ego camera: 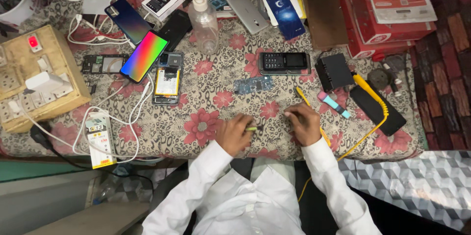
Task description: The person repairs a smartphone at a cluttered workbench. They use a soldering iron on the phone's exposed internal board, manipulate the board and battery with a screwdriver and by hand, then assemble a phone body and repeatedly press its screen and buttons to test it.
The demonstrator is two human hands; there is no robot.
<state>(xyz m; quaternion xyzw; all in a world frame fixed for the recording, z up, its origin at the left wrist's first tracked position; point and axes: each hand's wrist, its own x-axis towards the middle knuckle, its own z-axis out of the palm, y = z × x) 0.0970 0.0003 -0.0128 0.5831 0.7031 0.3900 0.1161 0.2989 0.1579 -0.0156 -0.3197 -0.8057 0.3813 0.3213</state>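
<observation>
The left hand [234,134] is curled shut around a small yellow-green tool [251,128] pointing toward the right hand [304,123], whose fingers press together on something too small to make out. Both rest on the floral-clothed desk [206,92], a blue circuit board [253,84] just beyond them and a black keypad phone [284,62] farther back.

rainbow-screen phone [143,56] | clear spray bottle [204,22] | keypad phone [284,61] | blue circuit board [253,84] | wooden socket box [34,75] | opened phone [167,79]

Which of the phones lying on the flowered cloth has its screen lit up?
The slanted smartphone with the rainbow-coloured screen, beside the opened phone with the yellow battery. The other phones' screens are all dark or face down.
</observation>
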